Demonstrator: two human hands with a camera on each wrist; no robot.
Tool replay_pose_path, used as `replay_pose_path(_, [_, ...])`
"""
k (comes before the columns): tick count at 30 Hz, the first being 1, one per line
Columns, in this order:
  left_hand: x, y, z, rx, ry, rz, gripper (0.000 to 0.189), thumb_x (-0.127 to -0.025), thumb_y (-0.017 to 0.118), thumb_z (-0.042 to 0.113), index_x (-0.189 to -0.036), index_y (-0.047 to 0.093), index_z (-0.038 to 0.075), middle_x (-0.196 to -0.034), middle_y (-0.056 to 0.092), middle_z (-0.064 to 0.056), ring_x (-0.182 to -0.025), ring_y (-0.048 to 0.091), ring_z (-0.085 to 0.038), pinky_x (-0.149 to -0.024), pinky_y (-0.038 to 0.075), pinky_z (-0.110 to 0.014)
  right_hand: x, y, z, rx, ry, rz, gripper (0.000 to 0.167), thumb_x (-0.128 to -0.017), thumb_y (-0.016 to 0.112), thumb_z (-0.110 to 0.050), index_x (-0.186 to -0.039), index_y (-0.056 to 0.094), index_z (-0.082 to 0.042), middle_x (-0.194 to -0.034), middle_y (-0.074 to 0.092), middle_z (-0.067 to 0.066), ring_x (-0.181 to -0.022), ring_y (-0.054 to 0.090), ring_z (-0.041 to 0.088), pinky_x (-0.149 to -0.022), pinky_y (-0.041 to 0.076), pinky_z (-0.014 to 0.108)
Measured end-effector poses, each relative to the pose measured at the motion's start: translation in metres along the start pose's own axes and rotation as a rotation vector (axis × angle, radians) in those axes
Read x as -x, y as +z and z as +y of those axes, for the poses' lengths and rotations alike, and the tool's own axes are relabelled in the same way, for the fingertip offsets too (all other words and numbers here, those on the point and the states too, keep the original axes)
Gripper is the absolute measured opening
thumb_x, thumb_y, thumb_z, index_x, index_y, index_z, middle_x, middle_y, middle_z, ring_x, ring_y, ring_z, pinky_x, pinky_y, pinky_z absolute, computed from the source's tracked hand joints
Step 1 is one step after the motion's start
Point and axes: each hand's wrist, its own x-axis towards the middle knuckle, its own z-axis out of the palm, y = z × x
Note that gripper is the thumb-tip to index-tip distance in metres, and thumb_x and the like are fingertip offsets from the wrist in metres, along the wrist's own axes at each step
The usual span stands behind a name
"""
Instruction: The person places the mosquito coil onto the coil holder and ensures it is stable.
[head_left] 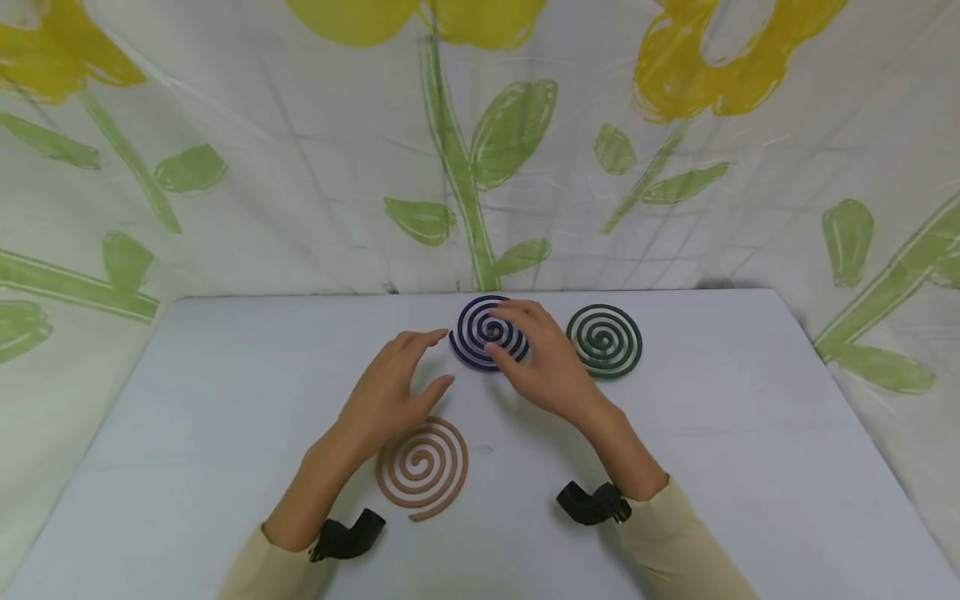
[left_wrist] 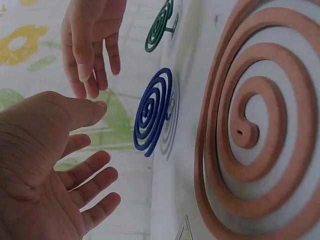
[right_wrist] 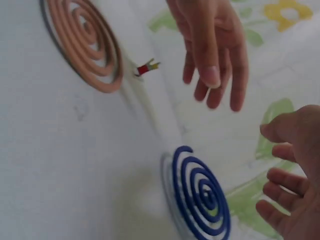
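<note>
Three spiral mosquito coils are in the head view. The blue coil (head_left: 472, 354) is at the back middle, the green coil (head_left: 603, 342) to its right, and the orange-brown coil (head_left: 457, 467) nearer the front. My left hand (head_left: 390, 392) hovers with fingers spread, overlapping the orange-brown coil's far edge. My right hand (head_left: 543, 362) overlaps the blue coil, its fingers loosely bent and holding nothing. In the left wrist view the blue coil (left_wrist: 152, 112) and green coil (left_wrist: 159, 25) are raised off the table on small stands, and both hands are apart from them.
All this is on a white table (head_left: 225, 400). A white curtain (head_left: 300, 167) painted with yellow flowers hangs behind its far edge. A small red-and-yellow piece (right_wrist: 146, 67) appears beyond the orange-brown coil in the right wrist view. Black bands (head_left: 348, 535) are on both wrists.
</note>
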Motion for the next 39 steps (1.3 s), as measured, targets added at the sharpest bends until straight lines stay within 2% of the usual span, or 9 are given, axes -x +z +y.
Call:
replay_pose_path(5, [0.016,-0.004,0.002,0.004,-0.031,-0.003,0.061,-0.098,0.077,0.028,-0.152,0.054,0.013,-0.144,0.062,-0.012,-0.133,0.060,-0.031,-0.112,0.053,-0.053,0.006,0.008,0.003,-0.057,-0.068,-0.099,0.048,-0.099,0.075,-0.016,-0.143,0.062,-0.004,-0.149,0.058,0.012,-0.145,0.054,0.029,-0.121,0.047,0.050])
replay_pose_path(11, [0.047,-0.013,-0.002,0.046,-0.060,0.029,0.059,-0.097,0.078,0.026,-0.150,0.054,0.014,-0.142,0.063,-0.008,-0.128,0.062,-0.026,-0.107,0.055,-0.052,0.009,0.021,-0.007,-0.096,-0.141,-0.170,0.049,-0.097,0.078,-0.019,-0.143,0.063,-0.009,-0.144,0.061,0.007,-0.139,0.058,0.023,-0.119,0.049,0.045])
replay_pose_path(15, [0.070,-0.018,-0.003,0.048,-0.061,0.069,0.057,-0.096,0.080,0.023,-0.146,0.055,0.013,-0.138,0.067,-0.005,-0.124,0.064,-0.023,-0.104,0.055,-0.051,0.010,0.031,-0.017,-0.097,-0.174,-0.232,0.052,-0.095,0.080,-0.023,-0.143,0.063,-0.011,-0.145,0.061,0.005,-0.139,0.057,0.021,-0.120,0.048,0.042])
replay_pose_path(20, [0.095,-0.013,-0.004,-0.040,-0.031,0.156,0.059,-0.088,0.087,0.020,-0.139,0.058,0.008,-0.130,0.070,-0.006,-0.116,0.067,-0.024,-0.095,0.056,-0.051,0.014,0.036,-0.023,-0.074,-0.196,-0.345,0.051,-0.095,0.080,-0.026,-0.142,0.064,-0.011,-0.145,0.062,0.001,-0.141,0.056,0.018,-0.121,0.047,0.039])
replay_pose_path(24, [0.103,-0.008,-0.003,-0.088,-0.037,0.197,0.064,-0.084,0.090,0.021,-0.137,0.059,0.004,-0.127,0.070,-0.010,-0.111,0.068,-0.026,-0.090,0.055,-0.051,0.015,0.039,-0.022,-0.059,-0.228,-0.399,0.046,-0.096,0.079,-0.029,-0.137,0.067,-0.011,-0.137,0.067,-0.002,-0.134,0.060,0.013,-0.118,0.049,0.034])
replay_pose_path(29, [0.112,-0.002,-0.005,-0.136,-0.086,0.215,0.070,-0.081,0.091,0.025,-0.137,0.058,0.001,-0.127,0.068,-0.016,-0.112,0.067,-0.035,-0.091,0.054,-0.056,0.018,0.043,-0.022,0.004,-0.242,-0.475,0.054,-0.095,0.079,-0.032,-0.143,0.063,-0.013,-0.144,0.065,-0.001,-0.140,0.057,0.016,-0.123,0.045,0.036])
replay_pose_path(34, [0.123,0.007,-0.010,-0.193,-0.119,0.184,0.078,-0.079,0.092,0.036,-0.137,0.057,-0.001,-0.127,0.065,-0.021,-0.118,0.063,-0.041,-0.098,0.052,-0.059,0.023,0.042,-0.018,0.088,-0.244,-0.543,0.060,-0.094,0.078,-0.032,-0.148,0.059,-0.014,-0.150,0.062,0.000,-0.145,0.054,0.018,-0.124,0.043,0.039])
replay_pose_path(39, [0.128,0.009,-0.010,-0.224,-0.180,0.122,0.090,-0.077,0.091,0.051,-0.138,0.056,-0.006,-0.139,0.058,-0.027,-0.139,0.050,-0.049,-0.109,0.046,-0.065,0.025,0.040,-0.012,0.117,-0.250,-0.592,0.065,-0.090,0.076,-0.023,-0.151,0.056,-0.012,-0.157,0.057,0.005,-0.152,0.049,0.024,-0.128,0.039,0.042])
